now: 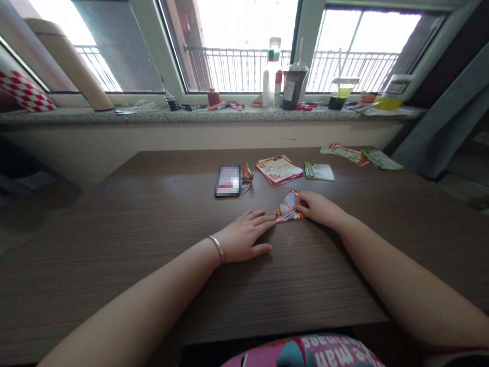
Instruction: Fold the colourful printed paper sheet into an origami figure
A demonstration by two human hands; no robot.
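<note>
The colorful folded paper [287,205] is on the brown table [114,229], between the two hands. The right hand [316,208] pinches its right side with thumb and fingers. The left hand [244,237] (it has a shiny bracelet [217,248] on its wrist) is spread wide and flat, and its fingertips touch the paper's left corner. On the far side, a phone [228,180] lies just left of a crinkly orange piece [246,178], and a paper pile [280,169] lies to the right.

Free passage over tabletop [153,204] left of phone [228,181]; paper stack [278,170] an obstacle beyond the folded paper [286,205].
</note>
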